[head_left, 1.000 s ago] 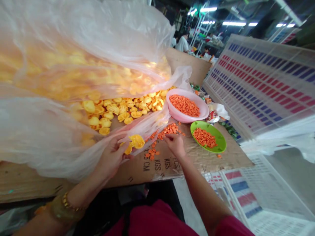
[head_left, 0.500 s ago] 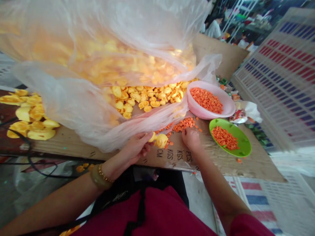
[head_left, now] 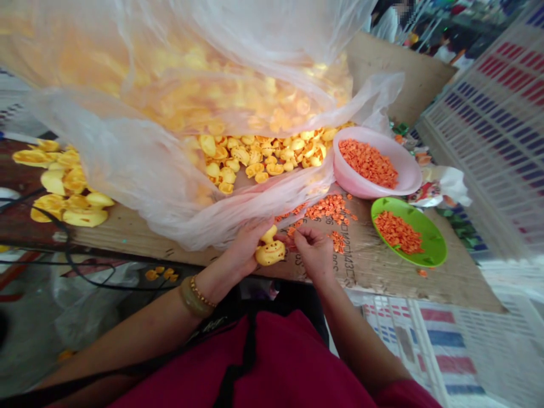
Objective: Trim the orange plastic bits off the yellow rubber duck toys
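Observation:
My left hand (head_left: 244,249) is closed around a yellow plastic duck-shaped piece (head_left: 271,253), whose rounded body has small dark marks or holes. Just to its right, the fingers of my right hand (head_left: 317,255) are pinched together at a small orange piece (head_left: 294,228). The two hands are close but apart. Beyond them, a loose heap of small orange pieces (head_left: 329,208) lies on the cardboard (head_left: 361,272). More yellow pieces (head_left: 255,158) spill from the mouth of a big clear plastic bag (head_left: 170,192).
A pink bowl (head_left: 410,173) and a green dish (head_left: 436,241), both with orange pieces, stand at the right. Larger yellow shells (head_left: 72,187) lie at the left near black cables (head_left: 63,243). Plastic crates (head_left: 488,113) rise at the far right. A person (head_left: 386,25) is in the background.
My right hand has come from the orange heap toward my left hand, bringing a small orange piece. My left hand has turned the yellow duck-shaped piece more upright. The view has shifted slightly.

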A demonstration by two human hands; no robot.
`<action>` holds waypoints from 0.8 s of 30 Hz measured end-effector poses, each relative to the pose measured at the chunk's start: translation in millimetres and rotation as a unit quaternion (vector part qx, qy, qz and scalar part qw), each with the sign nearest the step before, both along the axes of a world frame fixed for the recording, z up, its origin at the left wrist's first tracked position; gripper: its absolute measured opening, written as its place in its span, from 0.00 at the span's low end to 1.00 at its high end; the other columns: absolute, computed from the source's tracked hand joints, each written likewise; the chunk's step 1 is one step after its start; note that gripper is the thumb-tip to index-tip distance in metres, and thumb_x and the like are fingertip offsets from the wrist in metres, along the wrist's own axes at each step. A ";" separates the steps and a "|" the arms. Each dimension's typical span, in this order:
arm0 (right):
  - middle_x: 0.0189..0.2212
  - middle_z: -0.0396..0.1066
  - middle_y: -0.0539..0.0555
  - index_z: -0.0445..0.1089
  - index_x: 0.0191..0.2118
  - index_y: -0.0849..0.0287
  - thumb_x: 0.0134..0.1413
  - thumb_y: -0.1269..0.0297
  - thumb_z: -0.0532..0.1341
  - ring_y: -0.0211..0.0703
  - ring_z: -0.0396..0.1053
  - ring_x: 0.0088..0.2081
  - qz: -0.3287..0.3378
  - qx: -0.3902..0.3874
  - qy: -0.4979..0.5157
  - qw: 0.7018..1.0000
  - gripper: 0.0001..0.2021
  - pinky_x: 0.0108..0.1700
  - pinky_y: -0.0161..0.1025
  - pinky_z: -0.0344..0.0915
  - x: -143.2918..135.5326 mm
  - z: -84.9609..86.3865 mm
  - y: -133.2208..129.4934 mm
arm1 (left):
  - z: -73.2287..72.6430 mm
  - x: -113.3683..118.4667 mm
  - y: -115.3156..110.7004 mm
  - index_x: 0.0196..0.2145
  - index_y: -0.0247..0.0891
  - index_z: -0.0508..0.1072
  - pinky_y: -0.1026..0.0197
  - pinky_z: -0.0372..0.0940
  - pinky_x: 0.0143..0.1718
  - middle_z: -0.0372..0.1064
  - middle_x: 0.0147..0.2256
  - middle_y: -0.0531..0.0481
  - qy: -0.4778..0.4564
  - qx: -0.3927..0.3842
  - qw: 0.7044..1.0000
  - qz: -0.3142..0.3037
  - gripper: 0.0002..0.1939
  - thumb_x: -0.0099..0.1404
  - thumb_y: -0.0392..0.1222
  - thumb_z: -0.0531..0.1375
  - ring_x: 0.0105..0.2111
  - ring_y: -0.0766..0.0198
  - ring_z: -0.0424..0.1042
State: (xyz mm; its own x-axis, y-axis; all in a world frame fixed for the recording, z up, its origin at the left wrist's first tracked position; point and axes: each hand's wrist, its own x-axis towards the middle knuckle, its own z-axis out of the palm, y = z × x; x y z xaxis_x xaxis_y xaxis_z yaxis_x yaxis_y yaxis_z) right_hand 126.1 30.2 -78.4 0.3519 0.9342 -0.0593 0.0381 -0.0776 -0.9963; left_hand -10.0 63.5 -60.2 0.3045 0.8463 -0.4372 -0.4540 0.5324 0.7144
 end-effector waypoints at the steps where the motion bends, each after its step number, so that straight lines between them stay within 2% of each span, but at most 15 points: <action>1: 0.19 0.72 0.50 0.70 0.25 0.59 0.44 0.58 0.62 0.39 0.69 0.22 -0.007 0.018 -0.029 0.999 0.10 0.26 0.35 0.68 6.3 1.8 -1.9 | 0.7 -3.1 -1.0 0.32 0.35 0.70 0.61 0.69 0.24 0.74 0.24 0.46 0.005 -0.001 1.000 -0.010 0.09 0.59 0.43 0.64 0.21 0.61 0.73; 4: 0.22 0.74 0.51 0.72 0.27 0.59 0.49 0.64 0.61 0.38 0.70 0.24 0.044 0.113 -0.175 0.977 0.06 0.28 0.35 0.68 18.5 8.4 -12.4 | 1.5 -9.5 -2.9 0.34 0.36 0.71 0.62 0.69 0.21 0.73 0.23 0.47 0.025 -0.004 0.999 -0.021 0.06 0.59 0.39 0.64 0.21 0.61 0.73; 7: 0.27 0.75 0.52 0.74 0.31 0.58 0.53 0.71 0.58 0.37 0.71 0.27 0.153 0.225 -0.307 0.912 0.07 0.32 0.34 0.68 18.5 11.7 -22.3 | -1.1 -9.7 -2.9 0.34 0.34 0.72 0.63 0.69 0.23 0.73 0.23 0.47 0.027 -0.012 0.999 -0.015 0.06 0.58 0.36 0.64 0.21 0.62 0.73; 9: 0.28 0.75 0.53 0.74 0.34 0.59 0.56 0.73 0.56 0.38 0.71 0.29 0.214 0.257 -0.357 0.872 0.09 0.33 0.34 0.68 16.7 11.5 -24.8 | -3.1 -8.3 -2.7 0.30 0.33 0.72 0.63 0.69 0.22 0.73 0.23 0.47 0.042 -0.029 0.999 -0.008 0.04 0.58 0.35 0.64 0.20 0.63 0.72; 13: 0.30 0.73 0.57 0.74 0.36 0.62 0.59 0.73 0.57 0.40 0.70 0.32 0.278 0.266 -0.430 0.816 0.08 0.34 0.35 0.67 18.6 12.1 -23.0 | -3.5 -7.7 -3.9 0.24 0.33 0.70 0.64 0.66 0.20 0.71 0.20 0.47 0.075 -0.060 0.995 -0.013 0.07 0.59 0.35 0.62 0.18 0.64 0.70; 17: 0.31 0.73 0.57 0.73 0.35 0.63 0.58 0.74 0.58 0.41 0.69 0.33 0.329 0.231 -0.486 0.776 0.06 0.36 0.36 0.66 19.5 20.6 -19.9 | 0.8 -7.7 -6.3 0.23 0.33 0.69 0.65 0.64 0.19 0.70 0.19 0.48 0.092 -0.062 0.994 -0.010 0.08 0.58 0.34 0.63 0.17 0.65 0.68; 21: 0.28 0.72 0.55 0.73 0.31 0.63 0.56 0.76 0.60 0.41 0.68 0.31 0.359 0.193 -0.517 0.753 0.06 0.34 0.35 0.63 16.1 29.4 -16.3 | 5.0 -6.9 -6.3 0.24 0.34 0.68 0.65 0.63 0.19 0.69 0.19 0.51 0.084 -0.055 0.995 0.007 0.08 0.56 0.35 0.65 0.17 0.66 0.67; 24: 0.27 0.71 0.54 0.73 0.31 0.62 0.56 0.75 0.59 0.40 0.67 0.30 0.363 0.187 -0.515 0.754 0.06 0.33 0.35 0.61 15.2 30.3 -13.3 | 5.4 -8.1 -4.9 0.25 0.34 0.69 0.66 0.62 0.20 0.68 0.20 0.51 0.082 -0.063 0.995 0.009 0.07 0.56 0.35 0.64 0.18 0.67 0.67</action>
State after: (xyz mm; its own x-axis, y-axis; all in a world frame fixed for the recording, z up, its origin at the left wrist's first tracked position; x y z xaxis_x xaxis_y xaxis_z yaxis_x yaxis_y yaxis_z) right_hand 141.3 16.9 -48.1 -0.5804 0.7862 0.2119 0.7037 0.6153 -0.3553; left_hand -18.1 58.6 -54.8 0.2066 0.7864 -0.5822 -0.3472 0.6152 0.7078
